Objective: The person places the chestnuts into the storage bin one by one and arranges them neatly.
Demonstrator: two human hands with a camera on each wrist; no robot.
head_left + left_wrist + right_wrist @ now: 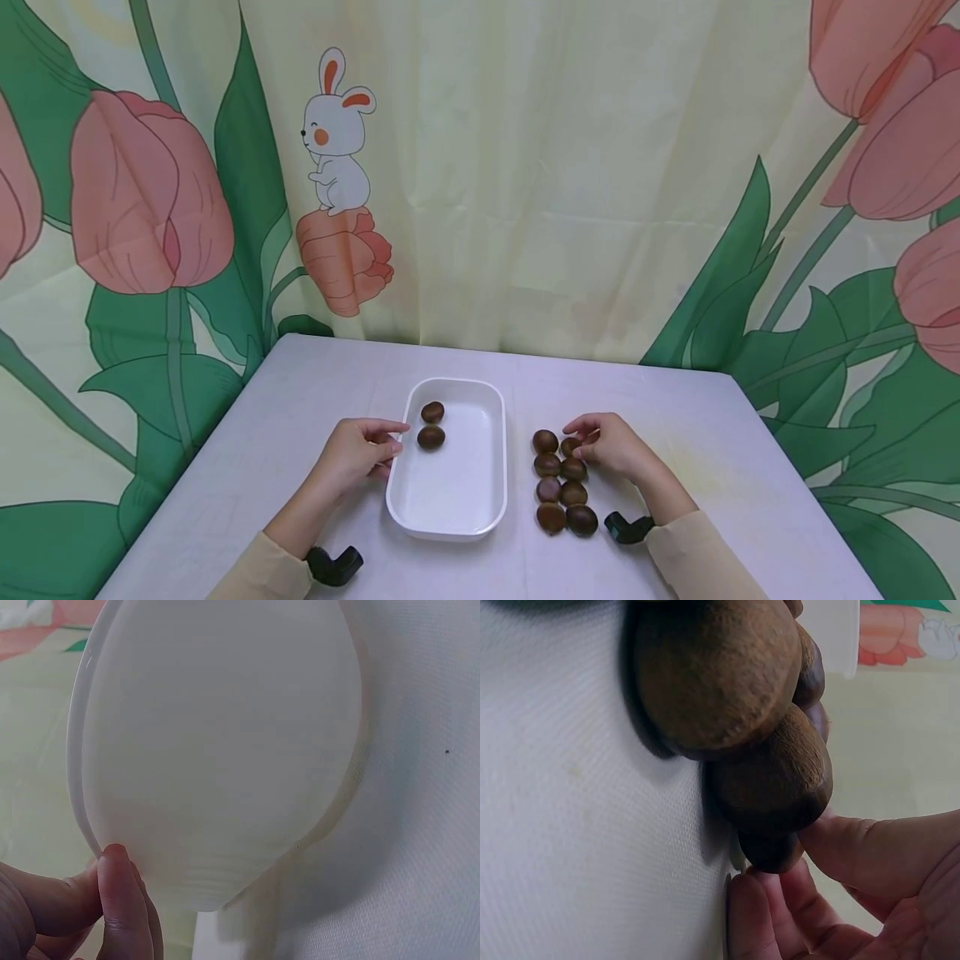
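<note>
Two brown chestnuts (431, 437) lie in the upper left part of a white tray (450, 525). My left hand (354, 450) holds the tray's left rim between thumb and fingers; the left wrist view shows a fingertip (116, 866) against the outer wall. To the right of the tray, several chestnuts (551, 518) stand in two columns on the table. My right hand (615, 442) pinches the far chestnut (570, 447) of the right column, partly hidden by the fingers. In the right wrist view, thumb and fingers (754, 915) close round this chestnut (769, 851), low by the cloth.
A white cloth covers the table (322, 367). Behind it hangs a curtain (525, 208) printed with tulips and a rabbit. Black wrist cameras are strapped to the left wrist (336, 567) and the right wrist (628, 528), the right one close to the nearest chestnuts.
</note>
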